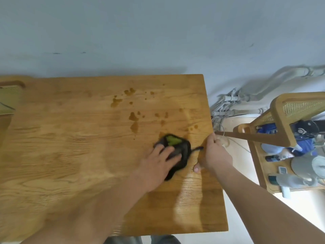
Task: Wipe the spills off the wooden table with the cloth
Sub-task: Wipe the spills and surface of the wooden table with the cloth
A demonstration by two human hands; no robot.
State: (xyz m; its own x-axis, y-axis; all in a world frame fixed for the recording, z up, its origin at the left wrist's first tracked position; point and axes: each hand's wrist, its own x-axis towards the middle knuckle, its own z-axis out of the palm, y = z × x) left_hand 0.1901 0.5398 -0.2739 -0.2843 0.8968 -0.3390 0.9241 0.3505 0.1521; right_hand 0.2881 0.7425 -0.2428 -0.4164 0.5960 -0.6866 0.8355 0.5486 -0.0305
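A dark cloth [184, 154] with a green patch lies crumpled on the wooden table [70, 138], near its right edge. My left hand [158, 164] presses flat on the cloth with its fingers spread and straight. My right hand [213, 154] grips the table's right edge, thumb lying on the top and fingers curled over the side. Brown spills [133, 118] dot the wood just beyond the cloth, and more drops [117, 101] lie farther back. The image is blurred around the left hand.
A wooden chair with a rattan back [299, 110] stands to the right of the table, its seat loaded with bottles and other items. Grey pipes [246, 95] run along the wall behind it. Part of another rattan chair [10, 97] shows at the far left.
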